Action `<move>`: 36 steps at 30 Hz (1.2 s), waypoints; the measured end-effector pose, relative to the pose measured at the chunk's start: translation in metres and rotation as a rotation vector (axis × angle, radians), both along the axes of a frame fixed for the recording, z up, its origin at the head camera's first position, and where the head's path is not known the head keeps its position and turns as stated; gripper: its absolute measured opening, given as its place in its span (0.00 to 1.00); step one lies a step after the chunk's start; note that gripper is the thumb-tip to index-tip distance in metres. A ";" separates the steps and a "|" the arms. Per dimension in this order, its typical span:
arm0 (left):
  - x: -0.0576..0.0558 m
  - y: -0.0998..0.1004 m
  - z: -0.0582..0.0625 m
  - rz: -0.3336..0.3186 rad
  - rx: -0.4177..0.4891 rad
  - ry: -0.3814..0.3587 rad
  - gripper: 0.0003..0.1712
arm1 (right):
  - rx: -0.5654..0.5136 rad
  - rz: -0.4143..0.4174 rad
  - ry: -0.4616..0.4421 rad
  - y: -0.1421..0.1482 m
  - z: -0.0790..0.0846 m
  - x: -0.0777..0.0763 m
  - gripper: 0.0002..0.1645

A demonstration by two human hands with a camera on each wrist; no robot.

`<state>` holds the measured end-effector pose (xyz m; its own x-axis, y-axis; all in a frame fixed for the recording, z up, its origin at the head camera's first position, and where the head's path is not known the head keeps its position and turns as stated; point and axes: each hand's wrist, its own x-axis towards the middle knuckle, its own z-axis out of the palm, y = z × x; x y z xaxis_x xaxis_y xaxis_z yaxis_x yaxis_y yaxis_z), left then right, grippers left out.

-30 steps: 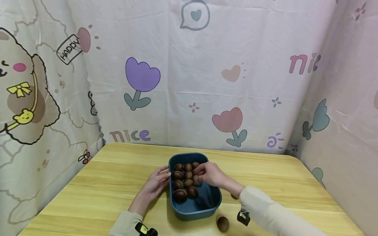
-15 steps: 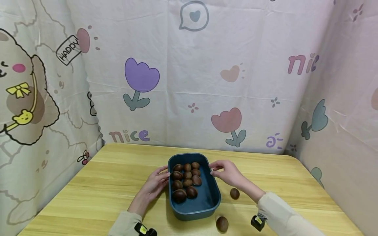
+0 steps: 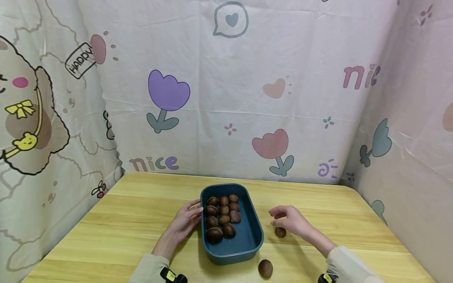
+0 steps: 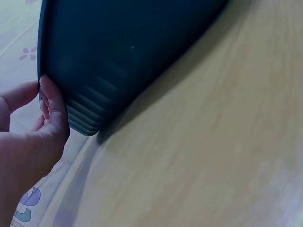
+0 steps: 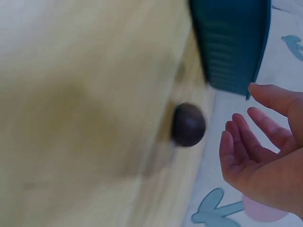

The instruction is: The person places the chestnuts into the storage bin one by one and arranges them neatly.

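Note:
A dark blue plastic box (image 3: 231,259) stands on the table, with several brown chestnuts (image 3: 223,210) lined up in rows on its left side. My left hand (image 3: 185,221) holds the box's left side; the left wrist view has its thumb at the rim and bent fingers (image 4: 54,106) against the outer wall. To the right of the box, my right hand (image 3: 291,222) hangs with parted, loosely bent fingers and nothing between them. Just below its fingertips lies a loose chestnut (image 3: 280,232). Another chestnut (image 3: 265,269) rests nearer the front, by the box's front right corner.
The wooden table (image 3: 148,204) reaches back to a printed cloth (image 3: 226,98), which also hangs along both sides. The right part of the box floor is bare. Each sleeve has a small black wrist camera (image 3: 327,278) at its cuff.
My right hand has left the chestnuts inside the box and moved right and toward me, over the loose chestnut on the table. The left hand has stayed at the box.

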<state>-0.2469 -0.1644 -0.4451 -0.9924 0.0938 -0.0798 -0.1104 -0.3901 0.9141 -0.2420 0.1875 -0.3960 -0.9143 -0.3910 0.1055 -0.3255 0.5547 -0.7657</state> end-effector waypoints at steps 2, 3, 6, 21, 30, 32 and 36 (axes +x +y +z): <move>0.000 0.000 0.000 0.000 0.000 0.000 0.28 | 0.011 -0.025 -0.023 0.006 -0.004 0.002 0.20; 0.000 0.000 0.000 -0.001 0.000 0.000 0.28 | 0.018 -0.041 -0.035 0.009 -0.007 0.002 0.21; 0.000 -0.001 -0.001 -0.001 0.002 0.001 0.28 | 0.031 -0.080 -0.071 0.017 -0.014 0.004 0.24; 0.000 0.001 0.000 0.013 0.014 -0.004 0.27 | -0.036 -0.057 -0.158 0.027 -0.036 0.001 0.32; -0.002 0.002 -0.001 0.010 0.003 -0.002 0.26 | 0.021 0.040 -0.070 0.029 -0.039 -0.006 0.27; -0.001 0.002 -0.002 0.009 0.003 -0.002 0.26 | 0.036 0.070 -0.061 0.030 -0.039 -0.007 0.25; -0.001 0.002 -0.002 0.015 0.002 0.000 0.26 | 0.036 0.084 -0.073 0.031 -0.038 -0.008 0.24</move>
<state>-0.2475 -0.1623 -0.4467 -0.9936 0.0795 -0.0800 -0.1051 -0.3937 0.9132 -0.2504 0.2181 -0.4342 -0.8828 -0.4691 0.0247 -0.3165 0.5552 -0.7691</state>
